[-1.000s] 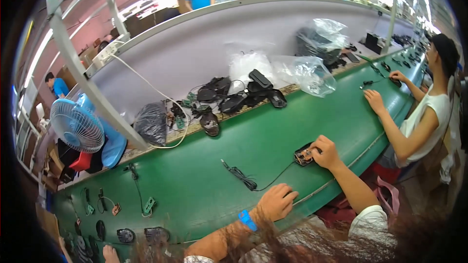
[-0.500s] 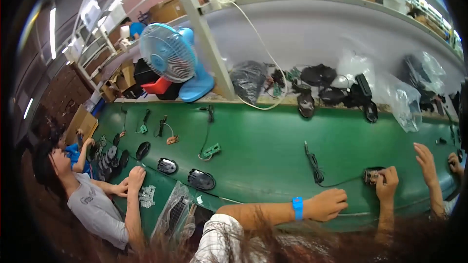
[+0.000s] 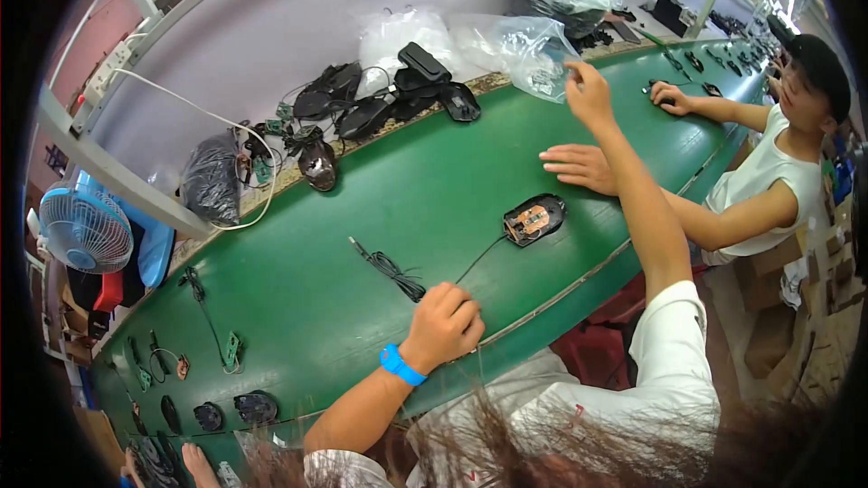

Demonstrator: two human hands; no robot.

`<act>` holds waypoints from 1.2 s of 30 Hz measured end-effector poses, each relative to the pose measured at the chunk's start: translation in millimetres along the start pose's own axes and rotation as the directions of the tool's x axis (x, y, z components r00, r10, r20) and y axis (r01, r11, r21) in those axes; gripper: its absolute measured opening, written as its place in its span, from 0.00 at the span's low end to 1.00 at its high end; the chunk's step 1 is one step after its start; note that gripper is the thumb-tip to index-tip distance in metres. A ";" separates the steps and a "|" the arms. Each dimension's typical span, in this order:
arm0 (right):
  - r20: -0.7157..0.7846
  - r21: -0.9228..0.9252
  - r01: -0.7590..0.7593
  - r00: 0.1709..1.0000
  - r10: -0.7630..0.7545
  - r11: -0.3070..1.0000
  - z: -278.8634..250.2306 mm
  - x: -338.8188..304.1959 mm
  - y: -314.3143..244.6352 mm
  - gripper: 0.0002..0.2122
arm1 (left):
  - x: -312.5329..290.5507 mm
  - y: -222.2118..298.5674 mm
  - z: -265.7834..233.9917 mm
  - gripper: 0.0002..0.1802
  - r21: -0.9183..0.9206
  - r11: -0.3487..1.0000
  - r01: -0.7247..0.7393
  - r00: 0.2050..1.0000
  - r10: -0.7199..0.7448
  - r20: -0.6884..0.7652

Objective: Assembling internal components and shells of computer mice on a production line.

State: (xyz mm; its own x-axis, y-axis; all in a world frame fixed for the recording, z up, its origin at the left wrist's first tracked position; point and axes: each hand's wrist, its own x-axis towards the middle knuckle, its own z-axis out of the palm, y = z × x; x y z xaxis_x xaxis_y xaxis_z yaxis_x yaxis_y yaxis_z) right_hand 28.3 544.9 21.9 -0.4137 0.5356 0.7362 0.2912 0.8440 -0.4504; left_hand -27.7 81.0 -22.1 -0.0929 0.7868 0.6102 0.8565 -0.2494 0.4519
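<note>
My left hand [image 3: 443,323], with a blue band [image 3: 402,364] at the wrist, is closed with its fingers curled; whether anything is inside is hidden. It is beside a bundled black cable [image 3: 391,273], whose line passes behind my fingers to an opened computer mouse [image 3: 533,220]. That mouse lies on the green bench with its orange-brown circuit board showing. Stretched over the far side of the bench, my right hand [image 3: 589,95] has loosely bent fingers, apart, with nothing visible in them. It is nearest a clear plastic bag [image 3: 541,59].
At right, a co-worker's hand [image 3: 579,167] reaches in near the mouse; their other hand [image 3: 671,98] is farther along the green bench [image 3: 470,163]. Mouse shells [image 3: 316,165] and cables line the back ledge. A blue fan [image 3: 86,226], boards [image 3: 233,351] and mouse parts [image 3: 256,407] are at left.
The view has swung to the right. My right hand has let go of the mouse and moved to the far side of the bench, near the plastic bag. My left hand is still curled.
</note>
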 end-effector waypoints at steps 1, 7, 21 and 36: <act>0.020 -0.002 0.007 1.000 -0.007 1.000 12.1 8.3 13.4 0.14 | -0.2 -0.1 0.4 0.10 -0.004 1.000 0.008 1.000 -0.008 0.006; 0.134 -0.132 0.081 0.989 -0.064 0.988 75.7 23.3 72.4 0.15 | 2.4 1.3 1.0 0.09 0.030 0.999 0.016 1.000 -0.016 -0.018; 0.213 -0.272 0.255 0.956 -0.200 0.928 116.1 10.5 75.8 0.07 | -1.0 -1.4 -1.7 0.11 -0.084 0.995 0.049 0.998 -0.052 -0.035; 0.269 0.231 -0.074 0.963 0.009 0.970 35.9 -2.6 45.1 0.06 | -48.2 56.5 -113.9 0.10 -0.120 0.961 0.248 0.877 -0.275 -0.394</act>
State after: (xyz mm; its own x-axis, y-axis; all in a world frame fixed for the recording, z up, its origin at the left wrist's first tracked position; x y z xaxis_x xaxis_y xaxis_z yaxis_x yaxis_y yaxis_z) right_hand 11.6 582.6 -18.5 -0.6275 0.5313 0.5691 0.1135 0.7856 -0.6082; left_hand -32.7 -35.3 48.1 -0.5172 0.5360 0.6673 0.7396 -0.1125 0.6636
